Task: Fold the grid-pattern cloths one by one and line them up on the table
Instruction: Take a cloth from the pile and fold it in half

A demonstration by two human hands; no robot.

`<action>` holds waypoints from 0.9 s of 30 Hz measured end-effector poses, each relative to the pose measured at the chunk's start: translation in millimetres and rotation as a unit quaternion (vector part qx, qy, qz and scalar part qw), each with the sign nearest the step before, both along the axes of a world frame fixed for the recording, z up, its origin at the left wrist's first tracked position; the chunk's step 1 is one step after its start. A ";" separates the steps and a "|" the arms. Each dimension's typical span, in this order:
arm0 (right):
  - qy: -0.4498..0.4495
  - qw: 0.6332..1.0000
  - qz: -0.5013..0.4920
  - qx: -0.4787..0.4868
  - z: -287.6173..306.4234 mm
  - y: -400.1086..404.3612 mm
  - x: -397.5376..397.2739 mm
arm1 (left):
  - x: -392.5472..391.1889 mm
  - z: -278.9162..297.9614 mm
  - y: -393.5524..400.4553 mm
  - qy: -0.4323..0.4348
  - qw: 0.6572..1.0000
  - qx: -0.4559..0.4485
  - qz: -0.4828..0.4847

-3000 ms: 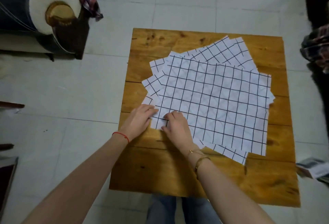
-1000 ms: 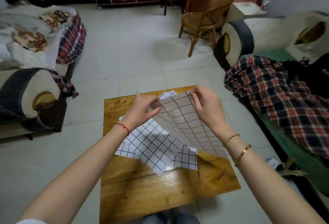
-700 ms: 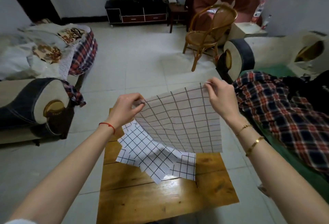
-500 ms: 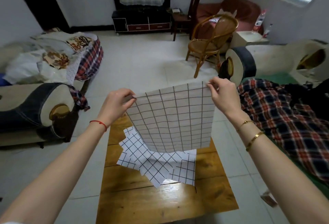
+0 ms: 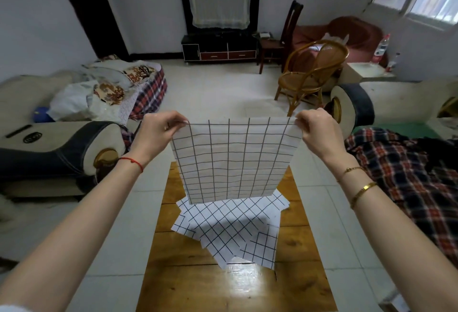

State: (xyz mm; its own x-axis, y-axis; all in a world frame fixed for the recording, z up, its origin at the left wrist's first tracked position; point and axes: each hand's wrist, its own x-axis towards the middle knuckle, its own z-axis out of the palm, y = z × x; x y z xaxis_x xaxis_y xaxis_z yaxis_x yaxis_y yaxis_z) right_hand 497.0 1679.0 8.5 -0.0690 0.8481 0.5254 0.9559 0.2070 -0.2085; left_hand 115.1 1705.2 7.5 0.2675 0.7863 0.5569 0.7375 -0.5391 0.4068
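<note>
Hands (image 5: pixel 158 133) pinching grid cloth (image 5: pixel 235 160) — flat, square

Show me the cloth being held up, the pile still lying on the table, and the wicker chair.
held cloth (image 5: pixel 233 160), head view, its middle
pile of cloths (image 5: pixel 230 230), head view, top sheet
wicker chair (image 5: pixel 312 68), head view, backrest

Left hand (image 5: pixel 158 133), right hand (image 5: pixel 316 133) raised, pinching.

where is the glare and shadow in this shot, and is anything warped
Head view: bright glare on the glossy wooden table near its front edge; the held grid-pattern white cloth casts a shadow on the pile of grid cloths below; wide-angle lens bows the room edges.
</note>
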 end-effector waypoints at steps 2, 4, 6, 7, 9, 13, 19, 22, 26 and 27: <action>0.002 1.000 0.010 -0.008 1.3 -3.0 1.8 | -0.8 2.2 -6.5 0.008 1.000 -0.003 0.000; 0.004 1.000 0.025 -0.016 2.0 -7.0 4.5 | -2.1 2.8 -12.9 0.014 1.000 -0.011 -0.002; 0.007 0.999 0.040 -0.026 2.3 -11.5 7.6 | -4.1 3.6 -17.9 0.016 1.000 -0.025 -0.008; 0.010 0.998 0.047 -0.032 2.3 -14.5 9.4 | -4.9 4.2 -21.1 0.017 0.999 -0.035 -0.014; 0.015 0.997 0.060 -0.041 1.5 -19.9 13.4 | -5.8 5.5 -28.2 0.021 0.998 -0.056 -0.026; 0.025 0.995 0.085 -0.048 0.8 -28.8 21.2 | -5.0 8.1 -43.4 0.025 0.994 -0.093 -0.042; 0.033 0.993 0.107 -0.043 0.7 -42.6 29.2 | -5.2 9.2 -63.3 0.019 0.992 -0.114 -0.056; 0.045 0.990 0.123 -0.053 3.3 -48.9 31.6 | -4.6 11.4 -72.1 0.012 0.991 -0.119 -0.058; 0.060 0.987 0.136 -0.059 7.0 -53.5 35.7 | -4.6 17.0 -79.5 -0.007 0.990 -0.130 -0.061; 0.060 0.987 0.138 -0.060 7.2 -53.7 36.3 | -4.2 18.2 -80.1 -0.013 0.989 -0.134 -0.063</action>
